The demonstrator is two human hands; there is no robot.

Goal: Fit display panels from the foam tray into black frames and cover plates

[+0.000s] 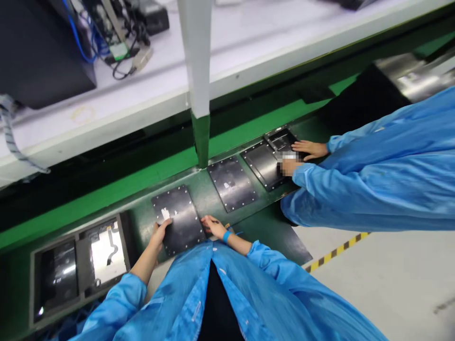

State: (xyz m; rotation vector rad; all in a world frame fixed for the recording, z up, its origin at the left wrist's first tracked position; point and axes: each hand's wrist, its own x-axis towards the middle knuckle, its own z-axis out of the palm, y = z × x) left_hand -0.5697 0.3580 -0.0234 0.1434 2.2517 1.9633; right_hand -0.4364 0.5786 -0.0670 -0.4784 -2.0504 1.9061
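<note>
A dark rectangular panel [181,218] with small light dots round its border lies in front of me, above the green bench [142,237]. My left hand [161,233] grips its left edge, thumb on top near a white label. At the panel's right edge is my right hand [213,227], fingers curled together; a small dark item seems to be in it, too small to name. A blue band circles my right wrist. Another similar panel [232,184] lies flat on the bench to the right.
A grey tray [81,246] with a dark screen and a bright plate sits at left. At right, a co-worker's hands [310,149] touch a black casing [263,163]. A post [199,61] and white shelf [142,113] stand beyond the bench.
</note>
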